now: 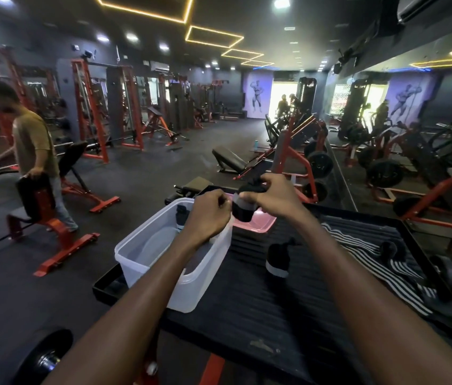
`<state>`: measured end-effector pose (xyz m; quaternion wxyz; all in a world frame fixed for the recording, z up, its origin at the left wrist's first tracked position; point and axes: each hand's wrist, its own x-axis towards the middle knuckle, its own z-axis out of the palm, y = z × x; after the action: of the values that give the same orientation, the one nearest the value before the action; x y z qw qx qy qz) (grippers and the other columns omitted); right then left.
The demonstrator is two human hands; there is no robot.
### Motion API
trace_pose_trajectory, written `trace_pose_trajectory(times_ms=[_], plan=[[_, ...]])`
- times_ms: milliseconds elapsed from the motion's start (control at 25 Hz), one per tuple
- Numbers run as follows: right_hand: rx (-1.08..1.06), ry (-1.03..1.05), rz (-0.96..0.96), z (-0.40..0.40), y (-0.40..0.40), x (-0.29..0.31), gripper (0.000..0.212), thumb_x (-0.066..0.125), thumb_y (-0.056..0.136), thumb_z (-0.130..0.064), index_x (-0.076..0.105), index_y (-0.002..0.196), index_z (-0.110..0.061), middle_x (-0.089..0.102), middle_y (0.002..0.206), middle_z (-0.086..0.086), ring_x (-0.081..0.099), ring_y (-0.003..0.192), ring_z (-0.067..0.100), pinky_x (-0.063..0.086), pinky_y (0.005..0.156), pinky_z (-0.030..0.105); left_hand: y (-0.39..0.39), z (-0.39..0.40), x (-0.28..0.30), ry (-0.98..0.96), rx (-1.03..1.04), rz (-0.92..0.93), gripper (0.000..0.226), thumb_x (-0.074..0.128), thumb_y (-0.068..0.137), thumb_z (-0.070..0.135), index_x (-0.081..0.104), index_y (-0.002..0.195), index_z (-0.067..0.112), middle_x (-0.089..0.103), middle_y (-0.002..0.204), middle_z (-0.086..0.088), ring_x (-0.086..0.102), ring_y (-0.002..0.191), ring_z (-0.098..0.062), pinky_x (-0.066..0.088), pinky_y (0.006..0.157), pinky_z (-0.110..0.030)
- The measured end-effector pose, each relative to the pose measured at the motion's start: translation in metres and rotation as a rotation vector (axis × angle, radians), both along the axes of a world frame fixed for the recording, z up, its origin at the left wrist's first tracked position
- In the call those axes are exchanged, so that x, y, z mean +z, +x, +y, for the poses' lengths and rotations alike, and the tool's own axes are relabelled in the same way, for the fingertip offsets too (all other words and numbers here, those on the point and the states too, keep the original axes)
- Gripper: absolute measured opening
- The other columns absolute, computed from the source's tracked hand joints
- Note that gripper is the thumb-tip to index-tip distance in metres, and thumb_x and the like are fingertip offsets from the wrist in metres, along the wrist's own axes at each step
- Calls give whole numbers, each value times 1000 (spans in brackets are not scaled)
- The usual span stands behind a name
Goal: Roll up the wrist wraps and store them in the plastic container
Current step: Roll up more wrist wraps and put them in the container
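No writing is legible. Both hands, left hand point(208, 215) and right hand point(270, 194), pinch a rolled black wrist wrap point(243, 208) above the far rim of the plastic container point(191, 287). 1 rolled wrap point(277, 259) and a striped wrap point(372, 262) lie on the black desk point(261, 315) with open room nearer.

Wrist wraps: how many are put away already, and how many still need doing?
Done: one rolled wrap sits inside the clear plastic container.

In hand: the left hand and right hand hold another roll above the container.

Left: a rolled wrap stands on the black platform, not yet stored, and striped wraps lie unrolled on the right.
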<state>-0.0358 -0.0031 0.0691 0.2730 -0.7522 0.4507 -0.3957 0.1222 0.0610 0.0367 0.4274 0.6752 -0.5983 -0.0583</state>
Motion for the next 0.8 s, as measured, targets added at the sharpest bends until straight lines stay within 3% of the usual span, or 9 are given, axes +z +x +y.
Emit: trace_pose_trajectory(times_ms=[200,360,440,520,560,680,800], plan=[[62,-17,105,8,56,-2,32,88,68,-30,76,94,-15,76,90,0,71,84,14,60,79,39,42,1,-7,52,118,5,14,58,91,20,68,84,13,73,93,-13,65,91,-32,40,69,-28],[105,-53,238,15,89,1,21,85,73,-29,72,88,-23,70,86,-3,65,85,14,53,77,25,78,10,-8,43,199,-63,14,56,89,10,66,80,8,71,96,-22,63,92,-39,39,70,-32],[156,-45,300,19,104,-1,14,84,74,-25,70,78,-25,70,80,-1,68,78,15,51,67,19,97,10,-10,61,247,-140,15,55,88,11,64,77,8,69,96,-25,62,93,-43,44,72,-39],[188,-39,371,18,122,-11,13,83,72,-26,73,81,-23,72,81,4,68,79,18,46,59,20,117,10,-13,126,305,-226,16,53,87,16,65,83,7,67,101,-24,59,99,-46,48,78,-44],[177,-42,425,17,132,-17,28,83,69,-32,71,84,-11,72,86,7,69,83,22,45,61,24,124,11,-15,170,314,-267,18,51,88,18,65,88,8,64,106,-23,57,103,-46,48,84,-47],[135,-62,579,14,157,-36,38,79,63,-42,70,88,-16,72,92,8,68,87,28,43,64,29,137,12,-19,287,295,-282,23,49,91,24,66,101,13,56,117,-19,49,115,-44,43,97,-56],[141,-91,607,17,175,-49,37,76,62,-39,71,92,-18,74,95,6,69,90,27,47,66,30,144,12,-22,307,230,-242,20,45,85,31,60,80,18,65,113,-20,57,104,-45,50,90,-51]])
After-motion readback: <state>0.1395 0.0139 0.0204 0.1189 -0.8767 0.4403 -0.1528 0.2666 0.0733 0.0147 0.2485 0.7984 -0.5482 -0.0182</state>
